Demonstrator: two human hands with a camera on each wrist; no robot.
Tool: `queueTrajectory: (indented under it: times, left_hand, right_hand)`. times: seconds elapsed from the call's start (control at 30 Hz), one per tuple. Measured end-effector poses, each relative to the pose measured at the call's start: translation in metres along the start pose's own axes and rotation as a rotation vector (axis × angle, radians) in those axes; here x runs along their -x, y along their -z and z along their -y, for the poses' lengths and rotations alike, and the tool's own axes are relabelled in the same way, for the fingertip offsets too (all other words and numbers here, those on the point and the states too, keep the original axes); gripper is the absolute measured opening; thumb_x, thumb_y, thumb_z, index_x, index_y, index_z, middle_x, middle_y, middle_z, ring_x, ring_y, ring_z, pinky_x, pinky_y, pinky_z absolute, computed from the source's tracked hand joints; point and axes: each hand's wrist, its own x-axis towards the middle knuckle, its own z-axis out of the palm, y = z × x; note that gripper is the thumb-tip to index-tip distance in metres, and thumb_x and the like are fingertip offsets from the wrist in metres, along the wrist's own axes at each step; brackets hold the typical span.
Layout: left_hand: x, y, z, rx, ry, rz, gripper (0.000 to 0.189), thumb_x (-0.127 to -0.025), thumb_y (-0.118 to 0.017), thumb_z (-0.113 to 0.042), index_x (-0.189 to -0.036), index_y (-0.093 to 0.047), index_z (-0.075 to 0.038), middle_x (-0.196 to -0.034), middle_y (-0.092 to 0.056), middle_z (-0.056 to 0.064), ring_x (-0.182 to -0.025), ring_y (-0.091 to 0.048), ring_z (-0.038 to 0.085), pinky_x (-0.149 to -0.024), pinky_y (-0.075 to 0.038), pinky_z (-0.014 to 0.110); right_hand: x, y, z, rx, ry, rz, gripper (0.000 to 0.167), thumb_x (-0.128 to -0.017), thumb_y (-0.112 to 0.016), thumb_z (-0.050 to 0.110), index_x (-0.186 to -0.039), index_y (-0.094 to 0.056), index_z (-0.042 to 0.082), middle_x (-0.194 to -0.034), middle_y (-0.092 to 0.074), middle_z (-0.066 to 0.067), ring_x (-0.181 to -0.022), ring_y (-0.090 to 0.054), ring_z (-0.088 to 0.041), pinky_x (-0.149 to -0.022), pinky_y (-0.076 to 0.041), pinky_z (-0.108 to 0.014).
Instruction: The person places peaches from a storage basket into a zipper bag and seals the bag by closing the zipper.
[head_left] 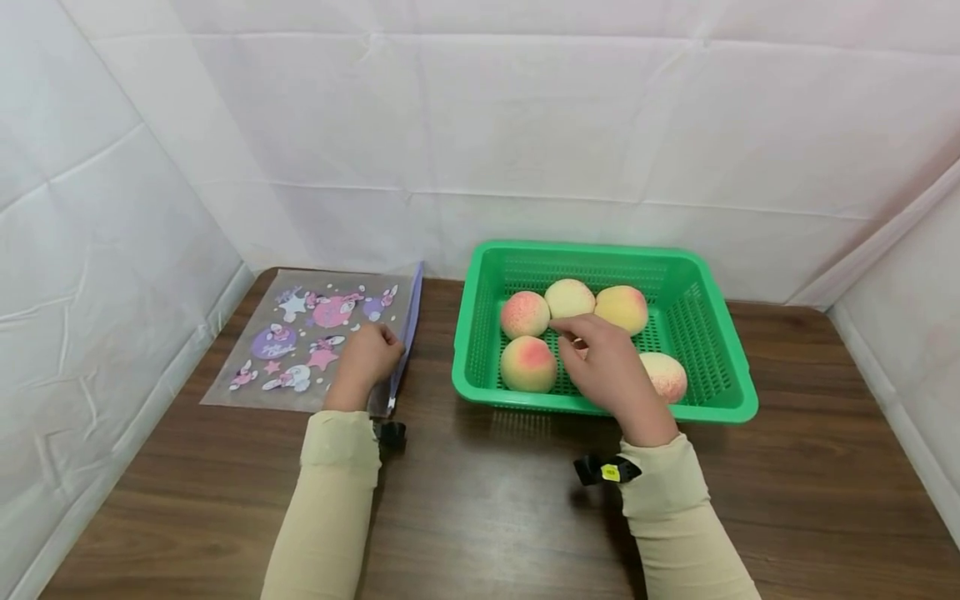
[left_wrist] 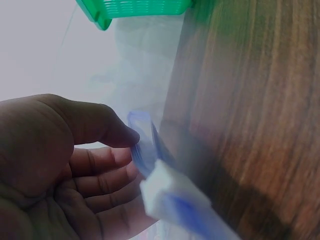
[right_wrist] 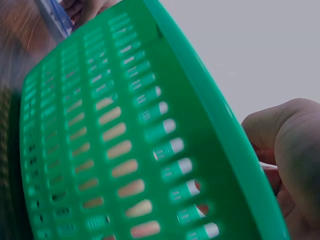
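Green basket (head_left: 716, 350) held five visible peaches; right hand (head_left: 611, 371) curled over a middle peach (head_left: 580, 348), apparently gripping it, fruit mostly hidden. Left hand (head_left: 365, 360) pinched zipper edge of cartoon-printed pouch (head_left: 300, 337), steadying it flat on wooden table (head_left: 480, 517).

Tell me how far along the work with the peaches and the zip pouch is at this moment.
Early stage. Done: nothing visibly moved; the printed zip pouch lies flat on the table with no fruit visibly in it. In hand: the left hand holds the pouch's zipper edge, while the right hand reaches into the green basket over a peach underneath. Left: the five visible peaches remain in the basket.
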Motion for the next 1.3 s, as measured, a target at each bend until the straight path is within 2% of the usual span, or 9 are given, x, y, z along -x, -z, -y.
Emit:
queueTrajectory:
  times: [0.33, 0.5, 0.9, 1.3]
  left_hand:
    - [0.002, 0.003, -0.002, -0.014, -0.009, -0.009, 0.018, -0.087, -0.053, -0.019, -0.082, -0.062, -0.004, -0.077, -0.06, 0.01, -0.067, -0.056, 0.023, -0.055, -0.042, 0.03]
    - [0.003, 0.004, -0.003, -0.002, -0.021, -0.019, 0.017, -0.085, -0.054, -0.017, -0.079, -0.062, -0.004, -0.075, -0.059, 0.009, -0.066, -0.055, 0.023, -0.055, -0.041, 0.03]
    - [0.005, 0.011, -0.007, 0.014, -0.02, -0.019, 0.017, -0.086, -0.054, -0.017, -0.08, -0.063, -0.003, -0.074, -0.06, 0.009, -0.065, -0.056, 0.021, -0.055, -0.042, 0.03]
    - [0.011, 0.021, -0.011, 0.004, -0.029, -0.037, 0.018, -0.086, -0.055, -0.017, -0.081, -0.064, -0.002, -0.071, -0.061, 0.008, -0.062, -0.057, 0.021, -0.055, -0.043, 0.03]
  right_hand:
    - [-0.008, -0.012, 0.014, -0.021, 0.011, 0.018, 0.029, -0.099, -0.051, 0.019, -0.121, -0.068, 0.011, -0.117, -0.067, -0.007, -0.097, -0.066, -0.023, -0.081, -0.053, -0.041]
    - [-0.011, -0.018, 0.017, -0.033, 0.042, 0.025, 0.03, -0.099, -0.05, 0.02, -0.121, -0.068, 0.01, -0.117, -0.068, -0.007, -0.095, -0.067, -0.023, -0.08, -0.054, -0.04]
    - [-0.02, -0.028, 0.031, -0.083, 0.052, 0.066, 0.029, -0.098, -0.051, 0.015, -0.121, -0.068, 0.01, -0.119, -0.068, -0.007, -0.101, -0.066, -0.022, -0.084, -0.055, -0.037]
    - [-0.025, -0.039, 0.05, -0.074, 0.05, 0.118, 0.033, -0.1, -0.044, 0.018, -0.124, -0.066, 0.012, -0.121, -0.066, -0.004, -0.098, -0.066, -0.02, -0.082, -0.054, -0.038]
